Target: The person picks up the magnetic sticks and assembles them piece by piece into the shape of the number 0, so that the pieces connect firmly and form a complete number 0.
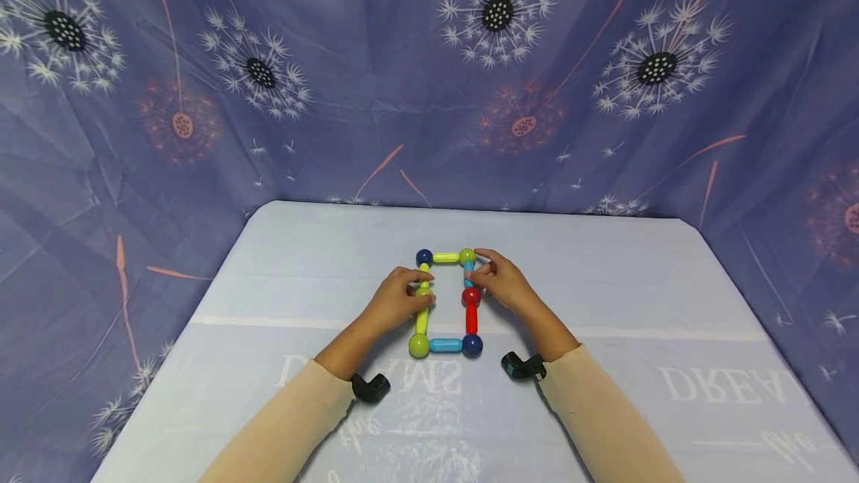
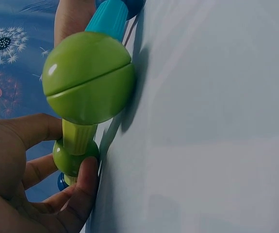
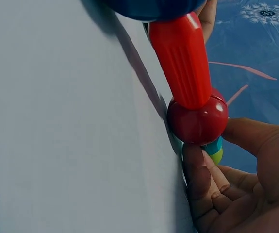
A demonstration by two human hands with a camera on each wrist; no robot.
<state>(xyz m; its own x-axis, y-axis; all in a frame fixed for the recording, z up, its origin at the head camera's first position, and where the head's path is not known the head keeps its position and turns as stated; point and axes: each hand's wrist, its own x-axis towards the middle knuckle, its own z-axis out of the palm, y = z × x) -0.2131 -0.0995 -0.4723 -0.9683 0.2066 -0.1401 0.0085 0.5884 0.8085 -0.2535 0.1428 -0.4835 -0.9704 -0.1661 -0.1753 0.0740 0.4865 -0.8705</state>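
A rectangular frame of toy building rods and balls lies on the table. Around its left side, my left hand (image 1: 396, 300) pinches the middle green ball (image 2: 73, 160) between thumb and fingers. Yellow-green rods (image 1: 421, 321) run from that ball to a dark blue ball (image 1: 424, 258) at the far corner and a larger green ball (image 2: 88, 77) at the near one. On the right side, my right hand (image 1: 505, 283) holds the light blue rod (image 1: 468, 272), close against the red ball (image 3: 197, 119). A red rod (image 3: 183, 60) joins this ball to the near dark blue ball (image 1: 473, 346).
A yellow-green rod (image 1: 446, 257) and a green ball (image 1: 467, 256) form the far end; another light blue rod (image 1: 446, 345) closes the near end. A pale printed cloth covers the table (image 1: 604, 282). Behind hangs a blue dandelion-patterned curtain (image 1: 403, 95). Both wrists wear black camera mounts (image 1: 370, 388).
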